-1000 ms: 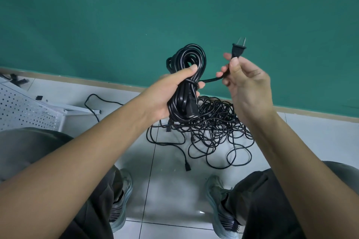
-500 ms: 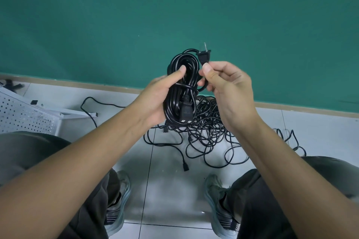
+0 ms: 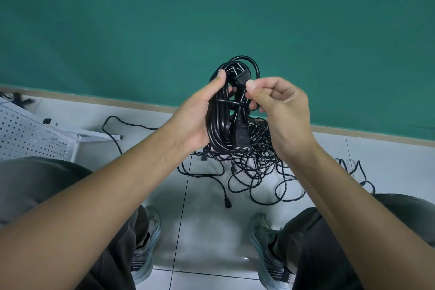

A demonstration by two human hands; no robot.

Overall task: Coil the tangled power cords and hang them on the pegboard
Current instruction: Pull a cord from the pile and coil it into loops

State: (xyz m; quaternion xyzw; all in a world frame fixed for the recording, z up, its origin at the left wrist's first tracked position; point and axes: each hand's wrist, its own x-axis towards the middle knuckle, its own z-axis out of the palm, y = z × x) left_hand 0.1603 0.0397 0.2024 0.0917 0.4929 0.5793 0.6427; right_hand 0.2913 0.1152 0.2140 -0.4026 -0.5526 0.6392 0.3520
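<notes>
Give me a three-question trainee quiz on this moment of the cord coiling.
1. True or false: the left hand grips the coiled cord.
2. What does the right hand pinch? A) the plug B) the pegboard C) a shoe
3. Fill in: the tangled cords lie on the ____.

Key: 1 true; 2 A; 3 floor.
</notes>
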